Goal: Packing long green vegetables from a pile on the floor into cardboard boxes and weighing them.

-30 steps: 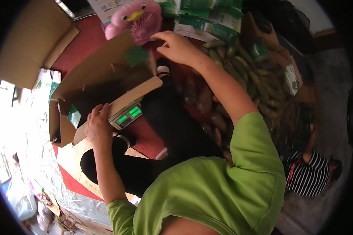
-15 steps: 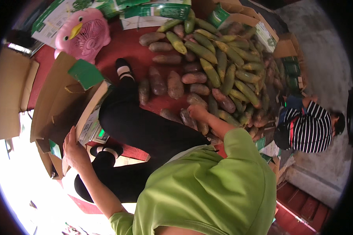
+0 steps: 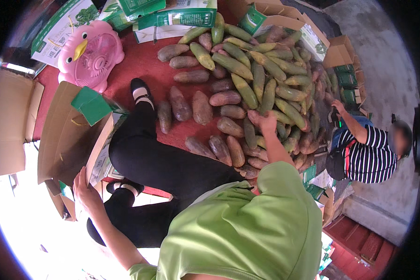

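My right hand [image 3: 267, 125] reaches into the heap of long radishes [image 3: 284, 100], its fingers closed on the end of a reddish radish [image 3: 253, 116]. The rest of that radish is partly hidden by the hand. Around it lie green and purplish-brown radishes, some looking wrapped in clear film. My left hand [image 3: 88, 197] rests against the near edge of an open cardboard box [image 3: 56, 140], fingers stretched out along its wall. The box stands tilted beside my legs, with a green flap [image 3: 91, 106] raised.
A pink bird-shaped fan [image 3: 92, 56] stands at the far left on the red floor covering [image 3: 140, 58]. Printed cartons [image 3: 177, 19] line the far side. More open boxes [image 3: 338, 51] stand at right, where another person in a striped shirt [image 3: 371, 154] is bent over.
My right hand has moved right and slightly up, from the radishes nearer my leg to a reddish one in the heap. My left hand has shifted slightly down along the box.
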A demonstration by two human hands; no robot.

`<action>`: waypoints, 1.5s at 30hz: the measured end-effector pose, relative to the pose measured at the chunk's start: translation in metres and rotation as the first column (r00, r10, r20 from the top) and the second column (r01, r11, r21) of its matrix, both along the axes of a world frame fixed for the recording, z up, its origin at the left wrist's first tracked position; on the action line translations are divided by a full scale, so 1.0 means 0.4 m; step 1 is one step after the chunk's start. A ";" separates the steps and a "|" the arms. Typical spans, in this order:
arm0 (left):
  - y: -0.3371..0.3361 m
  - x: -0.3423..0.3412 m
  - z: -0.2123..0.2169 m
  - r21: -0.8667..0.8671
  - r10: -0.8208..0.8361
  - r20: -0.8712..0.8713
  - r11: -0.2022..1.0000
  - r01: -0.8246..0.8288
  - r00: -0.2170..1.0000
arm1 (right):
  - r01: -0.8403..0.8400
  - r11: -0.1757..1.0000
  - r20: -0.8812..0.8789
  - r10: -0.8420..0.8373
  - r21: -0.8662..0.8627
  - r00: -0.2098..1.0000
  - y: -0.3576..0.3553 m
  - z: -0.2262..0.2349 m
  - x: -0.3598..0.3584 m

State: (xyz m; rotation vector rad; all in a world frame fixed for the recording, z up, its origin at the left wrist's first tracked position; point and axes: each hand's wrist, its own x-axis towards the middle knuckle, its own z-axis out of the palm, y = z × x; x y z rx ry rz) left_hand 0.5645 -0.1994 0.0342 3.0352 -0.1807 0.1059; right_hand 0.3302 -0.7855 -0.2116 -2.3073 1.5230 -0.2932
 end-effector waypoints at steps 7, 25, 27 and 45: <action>0.009 -0.024 0.015 0.028 0.052 0.020 0.998 -0.053 0.998 | 0.212 0.975 -0.059 -0.209 0.059 0.976 -0.045 0.039 0.090; -0.024 -0.030 0.032 0.033 0.116 0.037 0.993 -0.117 0.993 | 0.369 0.841 -0.014 -0.396 0.395 0.918 -0.162 -0.041 0.108; -0.019 -0.027 0.031 0.041 0.094 0.031 0.995 -0.095 0.995 | 0.364 0.819 0.043 -0.425 0.443 0.904 -0.147 -0.012 0.112; 0.009 -0.006 0.041 0.061 0.110 -0.027 0.992 -0.108 0.994 | -0.512 0.037 0.508 0.082 0.858 0.857 0.280 0.295 0.439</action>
